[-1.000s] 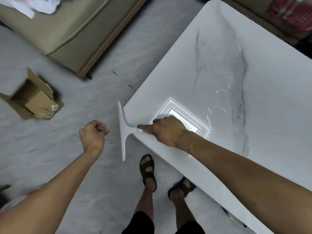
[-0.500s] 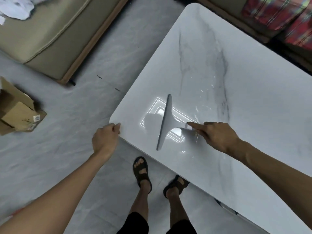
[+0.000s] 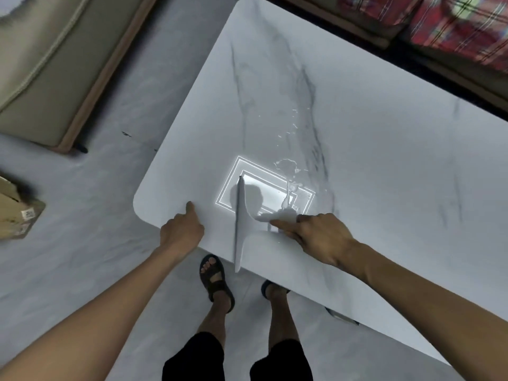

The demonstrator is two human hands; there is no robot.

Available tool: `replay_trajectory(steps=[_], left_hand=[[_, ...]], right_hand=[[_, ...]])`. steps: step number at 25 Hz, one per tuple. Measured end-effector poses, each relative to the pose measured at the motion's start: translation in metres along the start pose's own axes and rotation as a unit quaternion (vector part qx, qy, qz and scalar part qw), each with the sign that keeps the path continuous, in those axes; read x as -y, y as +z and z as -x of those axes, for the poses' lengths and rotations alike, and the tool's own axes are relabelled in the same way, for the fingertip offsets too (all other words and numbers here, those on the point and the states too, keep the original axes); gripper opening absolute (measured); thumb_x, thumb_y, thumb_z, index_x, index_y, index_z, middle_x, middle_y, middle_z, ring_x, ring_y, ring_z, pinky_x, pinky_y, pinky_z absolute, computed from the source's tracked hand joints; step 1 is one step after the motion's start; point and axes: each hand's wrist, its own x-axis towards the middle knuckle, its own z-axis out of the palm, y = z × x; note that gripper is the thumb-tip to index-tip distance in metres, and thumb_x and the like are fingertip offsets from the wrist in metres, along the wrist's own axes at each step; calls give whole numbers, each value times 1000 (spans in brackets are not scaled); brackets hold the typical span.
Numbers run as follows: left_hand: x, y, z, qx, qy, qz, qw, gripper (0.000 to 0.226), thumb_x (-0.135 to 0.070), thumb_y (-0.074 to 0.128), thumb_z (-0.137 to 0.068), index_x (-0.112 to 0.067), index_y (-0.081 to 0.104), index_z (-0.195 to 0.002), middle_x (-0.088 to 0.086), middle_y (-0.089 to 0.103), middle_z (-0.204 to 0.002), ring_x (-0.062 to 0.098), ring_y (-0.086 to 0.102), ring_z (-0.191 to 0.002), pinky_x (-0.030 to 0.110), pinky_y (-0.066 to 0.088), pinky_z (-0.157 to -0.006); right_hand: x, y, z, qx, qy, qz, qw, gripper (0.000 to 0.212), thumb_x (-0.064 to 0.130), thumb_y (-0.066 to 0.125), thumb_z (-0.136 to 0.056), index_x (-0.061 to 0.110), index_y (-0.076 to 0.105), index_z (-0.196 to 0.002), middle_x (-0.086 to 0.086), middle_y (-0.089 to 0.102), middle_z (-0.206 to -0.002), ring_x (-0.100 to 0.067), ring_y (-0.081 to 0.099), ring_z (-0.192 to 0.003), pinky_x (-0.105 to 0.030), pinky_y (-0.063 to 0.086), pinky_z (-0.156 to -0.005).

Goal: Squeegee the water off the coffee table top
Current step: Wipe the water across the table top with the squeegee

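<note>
**A:** Squeegee [image 3: 241,235]: where does it sit against the hands?

**B:** Between them, on the white marbled tabletop [image 3: 384,160]. Its long blade stands just left of the right hand [image 3: 321,237] and runs away from the person. The near tip pokes past the tabletop's near edge. The left hand [image 3: 180,231] is near the blade's other side, not touching it.

**A:** And the hold?

**B:** The right hand's fingers are wrapped round the handle, with the forefinger laid straight along it toward the blade. The left hand has one digit stretched flat on the tabletop at the edge and the others folded. Whether they clasp the edge I cannot tell.

**A:** The water?

**B:** A shiny puddle [image 3: 288,185] lies just beyond the right hand's fingertips, on that hand's side of the blade, with small drops farther out. A bright rectangle of reflected light [image 3: 272,191] lies under the blade's far end.

**A:** Any writing?

**B:** Only a white label [image 3: 27,215] on the cardboard box [image 3: 11,204] on the floor, well left of the left hand. Its print is too blurred to read.
</note>
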Motion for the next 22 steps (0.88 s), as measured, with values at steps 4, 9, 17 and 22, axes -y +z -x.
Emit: replay_trajectory(steps=[4,9,17,22], left_hand=[[-14,24,6,42,-12,-29,999,71,-21,41,-91,-16,6,-153,11,61,-109,27,55,-87,34,44,-75],[-43,35,11,93,-47,-56,993,72,-21,34,-94,-13,-3,-155,15,48,-142,33,52,-122,38,42,-97],[-64,5,14,-2,-47,50,998,53,-26,44,-92,-23,36,-145,11,60,-126,32,59,-108,31,39,-77],[-89,-43,-23,-62,-4,95,994,60,-29,47,-94,-24,27,-151,15,57,-134,38,52,-121,37,43,-91]], right_hand=[[-19,17,1,-15,-49,24,998,49,34,34,-102,54,20,-144,-2,61,-99,-30,63,-74,-31,35,-56],[-108,13,73,-21,4,29,999,55,36,43,-97,59,20,-141,2,62,-89,-28,64,-67,-31,38,-54],[-138,-40,69,-44,88,-29,995,44,49,16,-99,53,27,-141,6,58,-83,-29,63,-75,-33,45,-60],[-158,-116,-33,-148,165,-196,955,29,36,27,-103,21,43,-123,-12,66,-89,-43,59,-83,-42,46,-74]])
